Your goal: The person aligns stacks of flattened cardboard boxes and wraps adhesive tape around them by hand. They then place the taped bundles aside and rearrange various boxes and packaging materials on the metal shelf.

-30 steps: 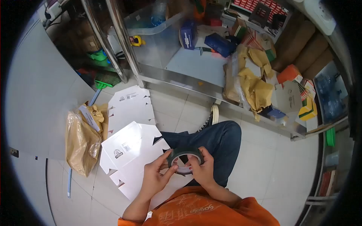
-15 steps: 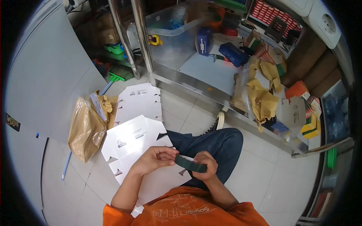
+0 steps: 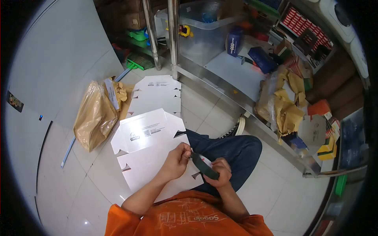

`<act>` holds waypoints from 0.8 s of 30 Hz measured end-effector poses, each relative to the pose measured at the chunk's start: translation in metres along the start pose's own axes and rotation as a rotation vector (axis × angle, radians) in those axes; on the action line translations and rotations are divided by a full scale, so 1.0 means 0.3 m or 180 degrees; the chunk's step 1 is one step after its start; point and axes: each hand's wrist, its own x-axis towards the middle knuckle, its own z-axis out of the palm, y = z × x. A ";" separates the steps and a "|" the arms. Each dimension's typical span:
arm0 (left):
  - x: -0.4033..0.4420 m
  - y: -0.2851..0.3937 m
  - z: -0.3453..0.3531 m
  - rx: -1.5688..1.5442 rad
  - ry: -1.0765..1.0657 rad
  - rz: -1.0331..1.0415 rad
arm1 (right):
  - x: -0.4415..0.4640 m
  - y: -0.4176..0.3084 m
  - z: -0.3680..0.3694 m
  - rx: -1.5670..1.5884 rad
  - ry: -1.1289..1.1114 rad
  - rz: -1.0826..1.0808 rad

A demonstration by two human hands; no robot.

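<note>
A dark green roll of tape [image 3: 204,166] is gripped on its right side by my right hand [image 3: 220,173], fingers wrapped over the rim. My left hand [image 3: 178,160] pinches at the roll's upper left edge, where a short dark bit of tape seems to lie between thumb and fingers. Under my left arm, a flat white cardboard box blank [image 3: 151,157] with printed marks and notched edges lies over my lap and the floor. Beyond it a second white blank [image 3: 157,96] rests flat on the tiles.
Left of the blanks is a brown wrapped package [image 3: 94,118], with a green broom [image 3: 136,64] behind. A metal-edged low shelf [image 3: 220,87] holds a clear bin [image 3: 201,43], small boxes and torn brown paper [image 3: 289,110]. My bent leg [image 3: 240,153] is at the right.
The roll has turned from facing up to nearly edge-on. My left hand has closed to a pinch at its edge. The view has shifted, so the surroundings appear further right.
</note>
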 end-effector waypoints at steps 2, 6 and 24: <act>0.001 0.005 -0.012 0.0248 0.0163 0.0114 | 0.017 -0.014 -0.029 -0.0468 -0.0380 0.0157; 0.017 -0.014 -0.038 -0.0642 -0.0054 -0.0104 | 0.032 -0.054 -0.085 -0.0681 -0.0881 0.0834; -0.133 0.076 -0.034 0.0653 -0.0585 -0.0226 | -0.013 -0.159 -0.034 0.1206 -0.2119 0.2743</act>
